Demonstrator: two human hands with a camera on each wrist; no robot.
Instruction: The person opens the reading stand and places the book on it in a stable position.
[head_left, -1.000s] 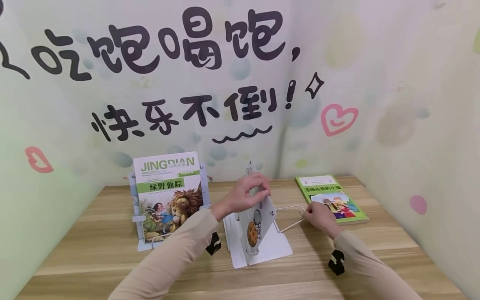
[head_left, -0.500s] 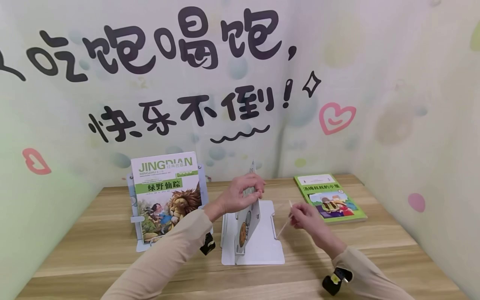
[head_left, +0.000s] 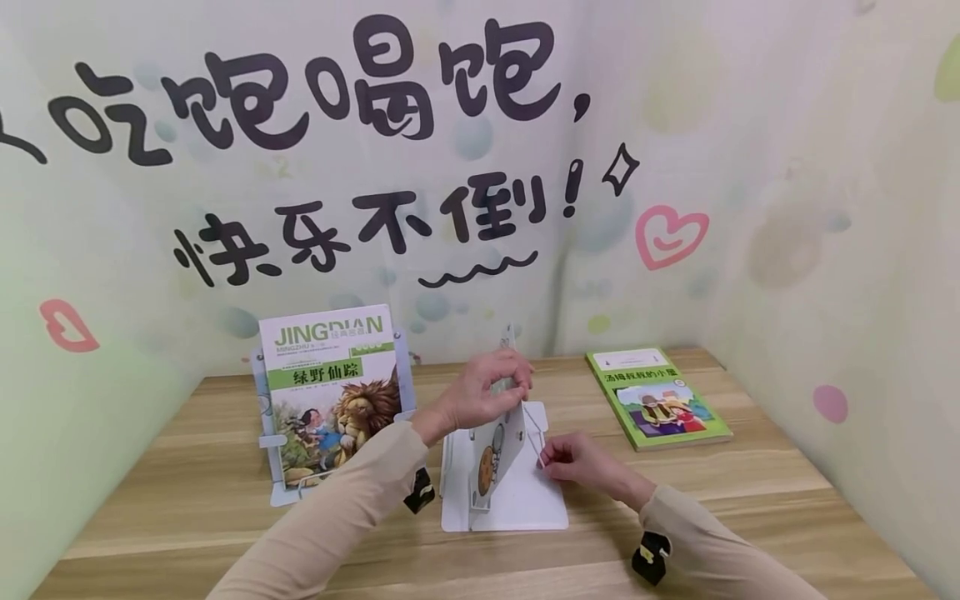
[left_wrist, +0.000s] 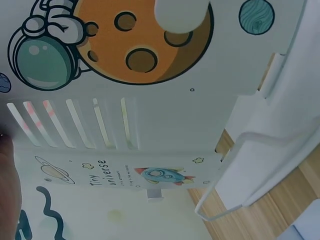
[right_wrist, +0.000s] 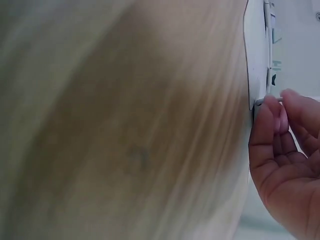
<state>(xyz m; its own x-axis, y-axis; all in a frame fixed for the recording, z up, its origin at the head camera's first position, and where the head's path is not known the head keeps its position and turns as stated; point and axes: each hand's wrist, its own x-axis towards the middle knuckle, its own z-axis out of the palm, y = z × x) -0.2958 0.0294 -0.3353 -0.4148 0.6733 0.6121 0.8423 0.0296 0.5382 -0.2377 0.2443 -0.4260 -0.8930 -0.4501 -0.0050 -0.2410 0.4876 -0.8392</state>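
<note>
A white metal book stand (head_left: 532, 506) sits mid-table, its base flat and its printed panel (head_left: 498, 454) raised nearly edge-on to the head view. My left hand (head_left: 480, 392) grips the panel near its top. With thumb and fingertips, my right hand (head_left: 576, 467) pinches the thin wire support (head_left: 533, 429), which slants between base and panel. In the right wrist view the pinched wire end (right_wrist: 267, 100) shows just above the base's edge. An orange planet (left_wrist: 145, 45), an astronaut and a rocket decorate the panel in the left wrist view; only a sliver of the left hand (left_wrist: 7, 192) appears there.
To the left, a second stand (head_left: 279, 492) holds an upright book (head_left: 330, 392) with a lion on its cover. A green-bordered book (head_left: 660, 400) lies flat at the back right. Behind the wooden table (head_left: 585, 567) hangs a printed backdrop (head_left: 480, 317).
My right hand has moved left to the stand, swinging the wire from sticking out to the right up toward the panel. The stand has turned slightly; my left hand keeps its grip.
</note>
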